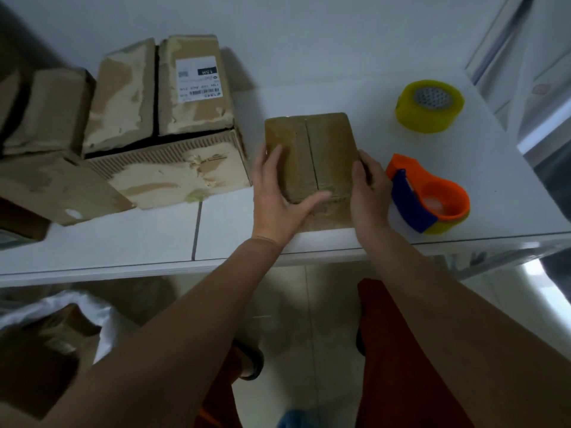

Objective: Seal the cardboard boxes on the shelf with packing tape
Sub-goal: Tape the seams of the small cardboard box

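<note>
A small brown cardboard box stands on the white shelf near its front edge, its two top flaps closed with a seam down the middle. My left hand grips its left side, thumb across the front corner. My right hand holds its right side. An orange and blue tape dispenser lies just right of my right hand. A loose yellow roll of packing tape sits behind it.
A larger worn box with a white label and unsealed top flaps stands to the left, with more cardboard boxes beyond it. A white wall runs behind the shelf. Below are the tiled floor, my legs and a white bag.
</note>
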